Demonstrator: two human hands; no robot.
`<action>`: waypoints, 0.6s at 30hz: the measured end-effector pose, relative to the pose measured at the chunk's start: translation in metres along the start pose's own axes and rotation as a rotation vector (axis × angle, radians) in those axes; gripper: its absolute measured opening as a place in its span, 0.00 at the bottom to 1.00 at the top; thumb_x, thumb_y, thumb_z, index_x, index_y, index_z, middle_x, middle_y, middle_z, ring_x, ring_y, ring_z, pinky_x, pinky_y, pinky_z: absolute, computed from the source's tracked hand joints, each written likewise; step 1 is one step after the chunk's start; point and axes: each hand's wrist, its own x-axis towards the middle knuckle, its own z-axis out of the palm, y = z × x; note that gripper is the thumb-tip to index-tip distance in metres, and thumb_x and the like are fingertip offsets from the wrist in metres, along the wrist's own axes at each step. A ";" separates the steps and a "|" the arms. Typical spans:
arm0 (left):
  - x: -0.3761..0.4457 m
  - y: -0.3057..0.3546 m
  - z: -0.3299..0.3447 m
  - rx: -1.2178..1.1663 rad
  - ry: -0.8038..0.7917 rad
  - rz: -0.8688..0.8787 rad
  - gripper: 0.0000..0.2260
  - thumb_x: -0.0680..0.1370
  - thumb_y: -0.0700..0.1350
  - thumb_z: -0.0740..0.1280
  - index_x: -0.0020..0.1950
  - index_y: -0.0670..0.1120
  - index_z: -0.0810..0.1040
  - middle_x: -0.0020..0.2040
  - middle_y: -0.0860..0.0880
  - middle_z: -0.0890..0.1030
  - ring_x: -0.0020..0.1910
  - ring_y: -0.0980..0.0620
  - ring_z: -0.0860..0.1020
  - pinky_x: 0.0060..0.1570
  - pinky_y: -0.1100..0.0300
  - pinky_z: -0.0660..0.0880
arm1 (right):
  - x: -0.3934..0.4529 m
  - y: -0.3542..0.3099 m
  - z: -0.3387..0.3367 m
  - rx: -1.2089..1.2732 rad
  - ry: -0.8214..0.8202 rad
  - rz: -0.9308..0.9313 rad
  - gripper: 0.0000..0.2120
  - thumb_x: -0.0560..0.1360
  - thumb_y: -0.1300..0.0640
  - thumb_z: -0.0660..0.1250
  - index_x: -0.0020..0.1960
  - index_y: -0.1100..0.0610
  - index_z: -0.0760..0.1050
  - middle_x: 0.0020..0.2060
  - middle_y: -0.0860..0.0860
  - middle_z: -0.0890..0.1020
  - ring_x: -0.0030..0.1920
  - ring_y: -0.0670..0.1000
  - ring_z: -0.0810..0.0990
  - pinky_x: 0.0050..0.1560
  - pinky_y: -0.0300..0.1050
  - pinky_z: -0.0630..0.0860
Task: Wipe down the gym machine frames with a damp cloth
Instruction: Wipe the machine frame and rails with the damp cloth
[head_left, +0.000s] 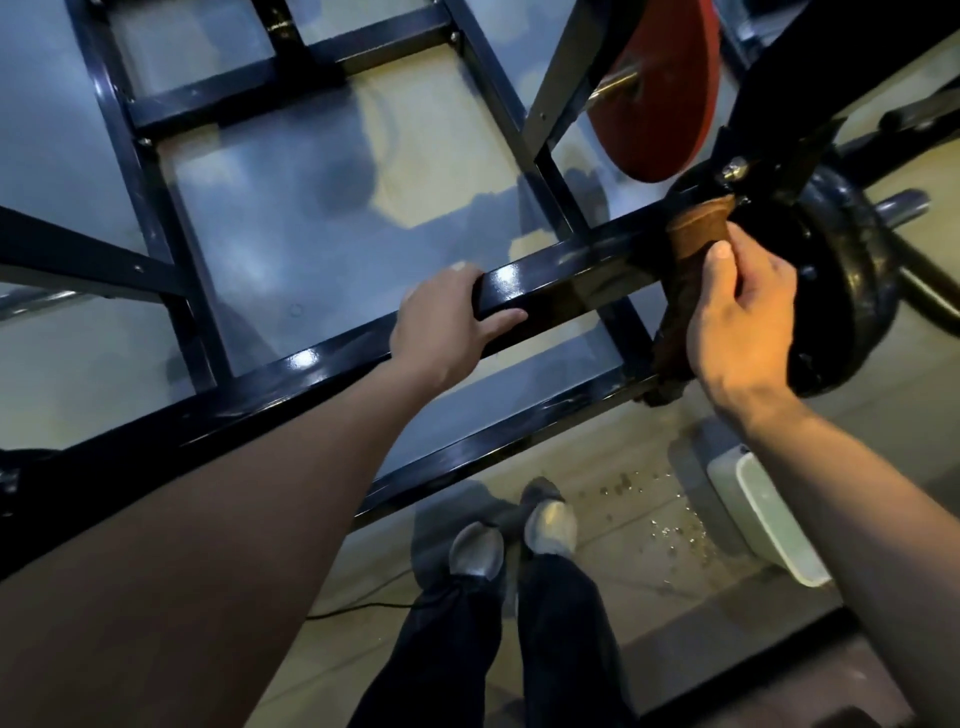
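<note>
Left hand: curled over the glossy black frame bar, fingers wrapped round its near face.
Right hand: a brown cloth is pinched between thumb and fingers.
Cloth: draped over the bar beside the black weight plate.

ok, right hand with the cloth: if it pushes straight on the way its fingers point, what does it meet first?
Probably the black weight plate. The right hand grips the brown cloth draped over the dark frame bar, fingers aimed up-right at the plate's face. Depth is unclear; the bolted bracket above sits close to that line.
</note>
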 end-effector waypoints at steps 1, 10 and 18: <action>-0.001 0.000 0.000 0.008 0.011 -0.005 0.22 0.75 0.69 0.67 0.53 0.52 0.78 0.45 0.52 0.80 0.43 0.45 0.77 0.39 0.52 0.70 | 0.008 -0.004 -0.005 -0.043 0.032 -0.018 0.23 0.85 0.38 0.54 0.64 0.52 0.78 0.64 0.59 0.77 0.55 0.37 0.72 0.58 0.27 0.65; -0.002 0.007 -0.002 0.076 0.016 -0.040 0.20 0.76 0.68 0.68 0.45 0.52 0.73 0.35 0.54 0.71 0.38 0.46 0.72 0.34 0.53 0.60 | 0.049 -0.018 0.015 -0.527 -0.166 -0.192 0.22 0.86 0.48 0.59 0.77 0.55 0.70 0.76 0.54 0.72 0.73 0.58 0.73 0.74 0.53 0.68; 0.000 0.010 -0.002 0.181 -0.022 -0.042 0.24 0.76 0.70 0.65 0.45 0.49 0.68 0.39 0.50 0.73 0.38 0.44 0.71 0.35 0.52 0.63 | 0.027 -0.006 0.021 -0.460 -0.436 -0.572 0.20 0.84 0.54 0.63 0.75 0.53 0.73 0.74 0.53 0.74 0.61 0.60 0.81 0.63 0.54 0.78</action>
